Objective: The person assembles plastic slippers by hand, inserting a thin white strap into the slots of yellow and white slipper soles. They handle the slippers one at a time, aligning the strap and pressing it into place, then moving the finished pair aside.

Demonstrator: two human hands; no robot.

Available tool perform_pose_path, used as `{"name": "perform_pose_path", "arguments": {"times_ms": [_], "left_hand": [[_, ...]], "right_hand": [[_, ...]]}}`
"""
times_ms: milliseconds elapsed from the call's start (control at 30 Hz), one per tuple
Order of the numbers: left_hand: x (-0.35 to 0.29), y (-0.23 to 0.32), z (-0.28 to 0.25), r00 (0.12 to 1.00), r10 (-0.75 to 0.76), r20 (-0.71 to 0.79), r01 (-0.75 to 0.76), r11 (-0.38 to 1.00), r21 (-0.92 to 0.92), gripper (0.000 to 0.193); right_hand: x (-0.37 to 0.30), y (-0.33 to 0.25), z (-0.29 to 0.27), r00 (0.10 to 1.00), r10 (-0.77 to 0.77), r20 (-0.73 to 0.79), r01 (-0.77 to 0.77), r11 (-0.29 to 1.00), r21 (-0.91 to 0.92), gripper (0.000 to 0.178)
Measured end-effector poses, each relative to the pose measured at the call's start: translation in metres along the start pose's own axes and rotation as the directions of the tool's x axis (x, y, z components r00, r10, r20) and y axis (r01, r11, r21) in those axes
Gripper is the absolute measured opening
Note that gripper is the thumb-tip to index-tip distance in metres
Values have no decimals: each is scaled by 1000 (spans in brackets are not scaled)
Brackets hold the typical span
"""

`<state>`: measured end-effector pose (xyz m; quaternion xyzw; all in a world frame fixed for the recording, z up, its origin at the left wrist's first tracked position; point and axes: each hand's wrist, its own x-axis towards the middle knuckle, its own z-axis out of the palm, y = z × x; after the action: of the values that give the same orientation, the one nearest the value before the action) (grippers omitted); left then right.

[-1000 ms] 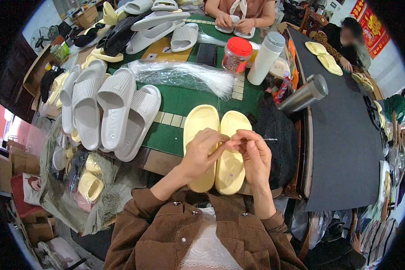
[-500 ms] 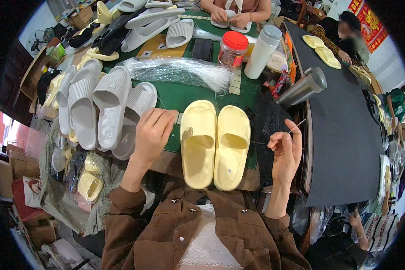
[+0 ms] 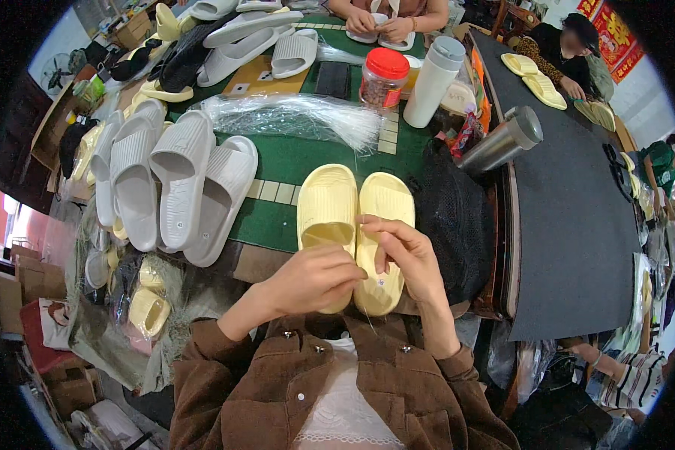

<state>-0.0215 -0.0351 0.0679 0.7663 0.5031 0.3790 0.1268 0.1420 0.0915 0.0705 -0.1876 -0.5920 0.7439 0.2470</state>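
Two pale yellow slide slippers stand side by side at the table's near edge: a left slipper (image 3: 327, 196) and a right slipper (image 3: 387, 196), toes away from me. My left hand (image 3: 315, 276) is over the heel half of the left one, fingers closed in a pinch. Over the right one is my right hand (image 3: 411, 264), its index finger stretched toward the gap between the straps, thumb and other fingers curled. A faint clear strand shows near the heels, below my fingertips. What lies between the right fingers is too small to make out.
Several grey slippers (image 3: 178, 180) stack at the left. Beyond my hands lie a bundle of clear plastic strands (image 3: 292, 120), a red-lidded jar (image 3: 383, 79), a white bottle (image 3: 432, 86) and a steel tumbler (image 3: 502, 142). A co-worker's hands (image 3: 379, 28) hold light slippers across the table.
Both hands have come inward from either side of the yellow slippers and now meet over them. The thin strand that stuck up from my right fingers no longer shows there.
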Motion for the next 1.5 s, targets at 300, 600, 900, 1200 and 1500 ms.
{"name": "perform_pose_path", "arguments": {"times_ms": [300,600,900,1200,1500], "left_hand": [[-1,-3,-2,987,-161,18,160,955,-250,26],[-5,-3,-5,917,-391,84,375,768,-519,35],[-5,-1,-15,972,-216,87,233,923,-307,46],[-11,4,-2,907,-418,53,408,840,-359,29],[-44,17,-7,773,-600,207,616,630,-473,36]], "right_hand": [[3,8,-2,996,-13,-90,5,996,-90,21],[-2,14,10,994,-94,-49,88,991,-98,21],[-3,20,0,995,-43,-88,37,997,-66,21],[-7,23,9,999,-33,-4,32,989,-142,22],[-15,-5,-22,978,-40,-203,-19,960,-281,19]]}}
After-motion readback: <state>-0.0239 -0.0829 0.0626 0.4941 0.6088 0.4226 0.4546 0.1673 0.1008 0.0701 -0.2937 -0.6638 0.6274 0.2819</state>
